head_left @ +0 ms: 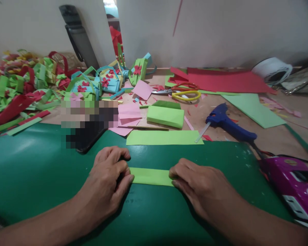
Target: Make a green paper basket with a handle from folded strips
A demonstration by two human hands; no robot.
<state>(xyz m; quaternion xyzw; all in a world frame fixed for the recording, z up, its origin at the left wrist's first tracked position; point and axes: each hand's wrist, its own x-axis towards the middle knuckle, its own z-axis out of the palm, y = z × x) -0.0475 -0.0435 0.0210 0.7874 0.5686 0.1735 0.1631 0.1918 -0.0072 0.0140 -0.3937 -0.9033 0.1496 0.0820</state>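
A narrow lime-green paper strip [151,176] lies crosswise between my hands, low over the green mat [149,215]. My left hand [109,177] pinches its left end between thumb and fingers. At the other end, my right hand [197,179] grips the strip the same way, with the fingertips closed. Just beyond lies a wider lime-green paper piece [161,137], flat on the mat's far edge. Behind that sits a folded lime-green paper packet [165,117].
Scissors [186,95] with a yellow and a red handle lie behind the packet. A blue glue gun [231,124] rests at right, near a magenta device [290,188]. Many small paper bags [110,83] crowd the back left. A dark phone [89,136] lies left of centre.
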